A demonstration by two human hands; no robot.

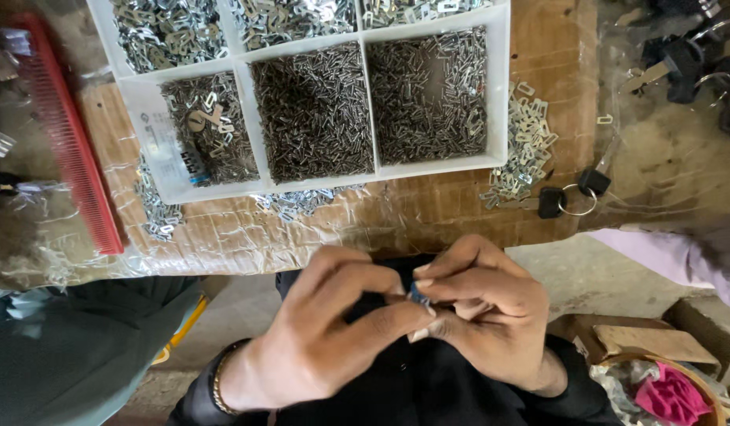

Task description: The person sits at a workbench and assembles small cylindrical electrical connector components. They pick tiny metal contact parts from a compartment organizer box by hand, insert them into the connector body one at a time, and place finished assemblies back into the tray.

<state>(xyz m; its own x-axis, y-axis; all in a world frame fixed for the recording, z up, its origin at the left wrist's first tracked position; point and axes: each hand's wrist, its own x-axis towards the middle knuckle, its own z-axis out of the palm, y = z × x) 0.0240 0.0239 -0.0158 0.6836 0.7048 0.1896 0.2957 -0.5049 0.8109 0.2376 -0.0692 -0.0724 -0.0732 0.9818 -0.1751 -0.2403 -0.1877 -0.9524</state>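
Left hand (321,327) pinches from the left, its fingers closed on a small blue part (417,294) held low over the lap, well below the white compartment tray (501,87) of tiny metal pieces on the cardboard-covered surface (428,213). Right hand (479,312) curls over it, fingertips also clamped on the part. Best kept tight and steady, I'd say; most of the part is hidden, so alignment goes by feel.

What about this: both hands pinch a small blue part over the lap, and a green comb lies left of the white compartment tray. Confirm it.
Not quite. The head view shows the comb is red, not green. The rest stands: the left hand and right hand pinch a small blue part over the lap, and the comb lies left of the white compartment tray.
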